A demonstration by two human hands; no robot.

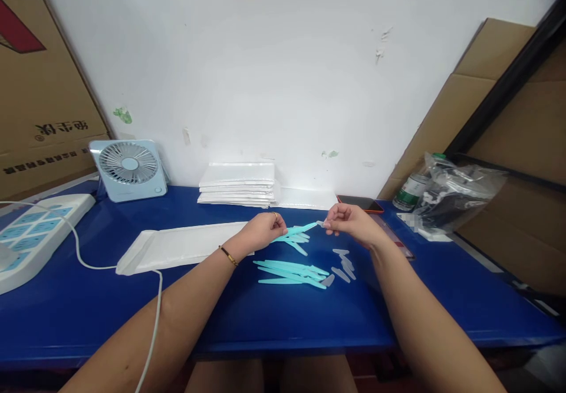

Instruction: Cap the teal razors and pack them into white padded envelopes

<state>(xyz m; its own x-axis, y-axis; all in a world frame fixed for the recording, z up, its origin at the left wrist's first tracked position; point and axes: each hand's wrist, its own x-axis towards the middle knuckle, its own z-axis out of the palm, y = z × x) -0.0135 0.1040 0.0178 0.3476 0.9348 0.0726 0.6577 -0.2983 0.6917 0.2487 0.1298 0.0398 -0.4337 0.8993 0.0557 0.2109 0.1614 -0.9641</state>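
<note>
My left hand point(269, 228) pinches the handle end of a turquoise eyebrow razor point(303, 228) above the blue table. At the razor's other end, my right hand point(347, 223) pinches a small clear blade cap point(320, 223); whether the cap is on or off the blade I cannot tell. Under the held razor lies a small bunch of turquoise razors point(297, 245). Nearer to me is a second pile of razors point(289, 273), heads pointing right, with a clear cap point(328, 281) by one head. Several loose clear caps point(341, 274) lie to the right.
A white padded mailer point(177, 248) lies left, beneath my left forearm. Stacked mailers point(236, 183) stand by the wall. A fan point(129, 169), a power strip point(39, 236) and a white cable point(158, 304) are left. A phone point(360, 204) and a plastic-bagged item point(451, 195) are right.
</note>
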